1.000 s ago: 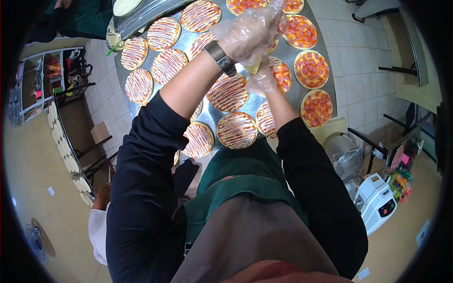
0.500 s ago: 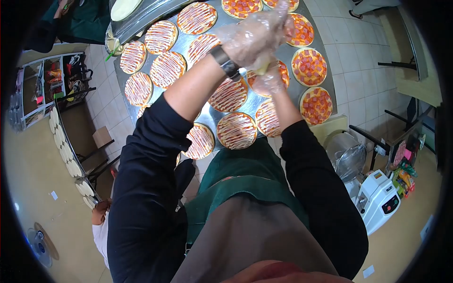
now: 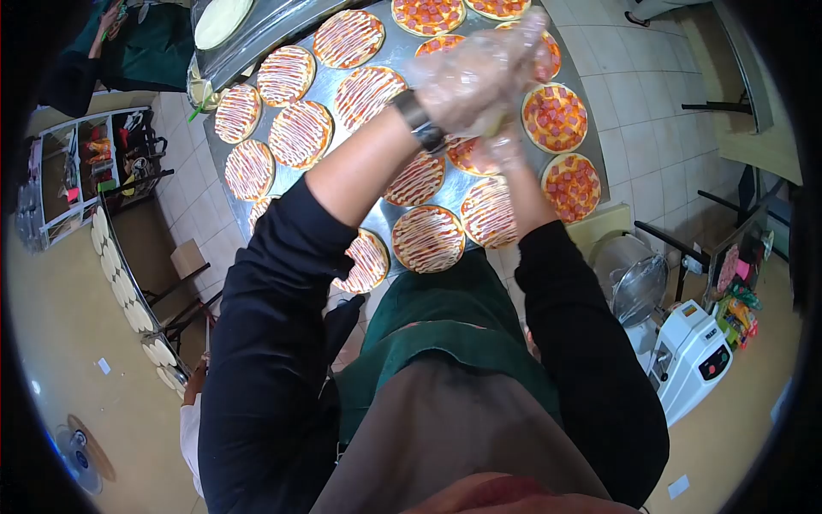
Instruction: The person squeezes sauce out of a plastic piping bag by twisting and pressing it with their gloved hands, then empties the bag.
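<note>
My left hand (image 3: 479, 77), in a clear plastic glove and with a dark watch at the wrist, hovers over the pizzas at the table's right side. Its fingers are drawn together and point up and right. My right hand (image 3: 501, 147), also gloved, is closed just beneath it, partly covered by the left. A small pale yellow patch shows between the hands; what it is, I cannot make out. Below them is a partly hidden pizza (image 3: 469, 158) with red topping. A pizza with pink meat squares (image 3: 555, 117) lies to the right, and a pizza striped with white sauce (image 3: 428, 239) lies nearer me.
Several pizzas cover the metal table (image 3: 321, 193). A plastic-covered tray (image 3: 282, 27) with a pale round base (image 3: 221, 23) stands at upper left. A metal bowl (image 3: 634, 274) and a white machine (image 3: 692, 353) are at right. Another person's sleeve (image 3: 193, 437) shows at lower left.
Both hands have shifted slightly right and down in view, staying close together. The view itself has moved a little. The other person at upper left shows slightly more.
</note>
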Action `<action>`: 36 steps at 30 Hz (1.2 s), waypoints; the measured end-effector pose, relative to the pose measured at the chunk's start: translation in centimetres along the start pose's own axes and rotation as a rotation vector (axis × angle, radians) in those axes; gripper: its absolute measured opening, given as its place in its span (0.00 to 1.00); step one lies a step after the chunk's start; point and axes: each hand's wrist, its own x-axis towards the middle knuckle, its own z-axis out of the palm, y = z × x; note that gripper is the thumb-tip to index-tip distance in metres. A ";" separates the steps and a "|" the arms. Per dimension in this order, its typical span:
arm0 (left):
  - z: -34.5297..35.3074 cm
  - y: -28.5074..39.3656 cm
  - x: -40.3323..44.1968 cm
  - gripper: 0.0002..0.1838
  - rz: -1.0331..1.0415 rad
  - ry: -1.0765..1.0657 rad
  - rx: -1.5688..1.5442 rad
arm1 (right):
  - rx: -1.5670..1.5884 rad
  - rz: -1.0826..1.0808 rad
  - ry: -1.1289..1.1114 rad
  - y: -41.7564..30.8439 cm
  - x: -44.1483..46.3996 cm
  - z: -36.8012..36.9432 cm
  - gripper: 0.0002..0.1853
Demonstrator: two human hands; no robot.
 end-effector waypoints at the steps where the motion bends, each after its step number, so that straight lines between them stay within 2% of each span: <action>1: 0.3 -0.3 0.6 0.11 -0.103 -0.057 -0.156 | 0.027 0.085 0.032 0.0 0.4 -1.6 0.07; 2: 0.9 -0.5 1.0 0.17 -0.013 -0.050 -0.090 | 0.399 0.238 0.005 -2.3 1.7 -3.0 0.07; 3: 1.1 -0.7 1.2 0.19 0.035 -0.051 -0.103 | 0.772 0.390 -0.022 -3.7 2.3 -3.7 0.07; 4: 1.4 -0.9 1.4 0.20 0.083 -0.054 -0.117 | 0.770 0.390 -0.021 -3.4 2.0 -3.5 0.07; 5: 1.7 -1.0 1.6 0.22 0.131 -0.057 -0.131 | 0.822 0.494 0.052 -2.2 1.3 -2.6 0.07; 7: 1.0 1.7 -0.2 0.17 -0.238 -0.005 -0.336 | 0.886 0.486 0.020 3.9 -1.4 0.6 0.07; 8: 0.6 3.1 -1.4 0.32 -0.175 0.028 -0.228 | 0.891 0.371 -0.085 7.4 -2.4 2.7 0.07; 9: 0.3 2.7 -1.5 0.32 -0.176 0.022 -0.221 | 0.897 0.366 -0.081 5.4 -2.3 3.5 0.07; 10: 0.2 1.8 -1.5 0.32 -0.099 0.031 -0.148 | 0.448 0.068 -0.083 1.1 -2.2 3.9 0.09; 11: 0.2 1.3 -1.6 0.32 -0.023 0.040 -0.078 | 0.217 -0.075 -0.097 0.4 -2.1 3.5 0.10; 12: 0.4 2.6 -1.6 0.32 -0.217 0.024 -0.235 | -0.012 -0.217 -0.078 -0.2 -2.0 3.1 0.11; 13: 0.9 2.4 -1.1 0.32 -0.214 0.022 -0.237 | 0.465 0.176 -0.015 1.9 -1.4 1.2 0.16; 15: 2.5 1.5 0.6 0.32 -0.138 0.011 -0.326 | 0.932 0.578 0.049 2.5 -0.6 -2.9 0.21; 16: 3.2 1.3 1.1 0.32 -0.113 0.030 -0.342 | 0.943 0.468 -0.168 0.6 0.6 -5.2 0.23; 18: 3.3 1.2 1.0 0.31 -0.122 0.023 -0.407 | 0.944 0.357 -0.384 0.4 0.6 -5.5 0.24; 19: 3.5 1.3 1.0 0.29 -0.131 0.010 -0.467 | 1.009 0.482 -0.190 2.1 -0.7 -4.0 0.24; 21: 2.8 1.3 0.2 0.30 -0.141 0.006 -0.433 | 1.073 0.599 0.012 3.0 -2.1 -0.7 0.23; 22: 2.1 1.3 -0.4 0.31 -0.151 0.006 -0.398 | 0.283 0.207 -0.030 2.4 -3.2 1.3 0.23; 24: 1.7 1.7 -0.8 0.31 -0.145 0.008 -0.342 | -0.502 -0.187 -0.059 1.7 -3.5 2.0 0.24; 29: 3.5 1.9 0.7 0.29 -0.110 -0.007 -0.407 | 1.024 0.667 -0.004 -4.8 0.9 -3.0 0.18; 31: 3.6 1.8 0.7 0.29 -0.109 -0.024 -0.447 | 0.979 0.661 -0.042 -5.3 0.9 -2.9 0.19; 33: 2.9 2.8 -0.3 0.28 -0.256 -0.033 -0.499 | 0.771 0.567 -0.059 -1.3 -0.9 -1.7 0.21; 36: 1.5 3.0 -1.5 0.29 -0.151 -0.019 -0.380 | -0.124 0.114 -0.206 3.2 -3.7 0.1 0.23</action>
